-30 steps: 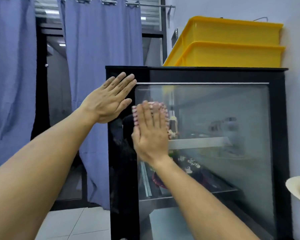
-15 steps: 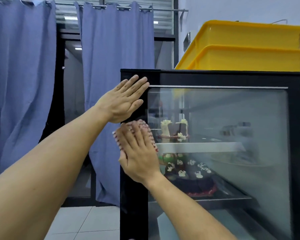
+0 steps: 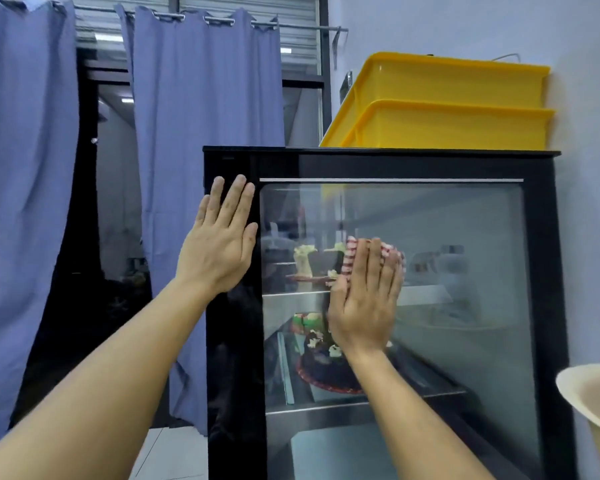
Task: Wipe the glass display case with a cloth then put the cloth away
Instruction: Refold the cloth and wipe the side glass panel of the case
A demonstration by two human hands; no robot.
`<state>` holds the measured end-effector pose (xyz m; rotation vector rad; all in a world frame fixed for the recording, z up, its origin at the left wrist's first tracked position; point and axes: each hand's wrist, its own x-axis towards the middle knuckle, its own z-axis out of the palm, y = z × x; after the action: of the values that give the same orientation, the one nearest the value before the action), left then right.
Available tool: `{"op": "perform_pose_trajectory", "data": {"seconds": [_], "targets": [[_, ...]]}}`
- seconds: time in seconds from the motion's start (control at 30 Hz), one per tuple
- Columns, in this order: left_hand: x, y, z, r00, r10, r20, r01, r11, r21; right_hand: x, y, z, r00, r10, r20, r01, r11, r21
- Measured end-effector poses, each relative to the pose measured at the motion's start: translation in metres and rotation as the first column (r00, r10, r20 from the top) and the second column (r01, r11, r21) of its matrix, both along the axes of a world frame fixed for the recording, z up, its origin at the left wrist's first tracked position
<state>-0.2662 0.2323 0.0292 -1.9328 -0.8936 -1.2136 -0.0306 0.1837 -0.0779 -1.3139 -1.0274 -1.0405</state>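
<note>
The glass display case (image 3: 465, 271) is a tall black-framed cabinet with a glass door and cakes on its shelves. My right hand (image 3: 364, 299) lies flat against the glass at mid-height, pressing a red-and-white striped cloth (image 3: 352, 252) to it; only the cloth's top edge shows past my fingertips. My left hand (image 3: 222, 244) rests flat and empty on the black left frame of the case, fingers pointing up, just left of the glass edge.
Two stacked yellow plastic crates (image 3: 440, 105) sit on top of the case. Blue curtains (image 3: 201, 133) hang to the left over a dark doorway. A cream bowl rim (image 3: 589, 403) juts in at the lower right. White wall stands behind and to the right.
My right hand has slid the cloth to the right across the glass, from the left edge toward the middle. My left hand has turned more upright on the frame.
</note>
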Motion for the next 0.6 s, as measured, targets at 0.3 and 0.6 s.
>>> {"op": "perform_pose_trajectory", "data": {"seconds": [0.3, 0.6], "targets": [[0.042, 0.005, -0.059, 0.979, 0.035, 0.203, -0.046, 0.998, 0.052, 0.046, -0.008, 0.037, 0.857, 0.024, 0.514, 0.058, 0.988, -0.143], [0.043, 0.006, -0.061, 0.976, 0.053, 0.210, -0.067, 0.996, 0.064, 0.004, -0.008, -0.036, 0.790, 0.128, 0.600, -0.004, 0.979, -0.204]]}}
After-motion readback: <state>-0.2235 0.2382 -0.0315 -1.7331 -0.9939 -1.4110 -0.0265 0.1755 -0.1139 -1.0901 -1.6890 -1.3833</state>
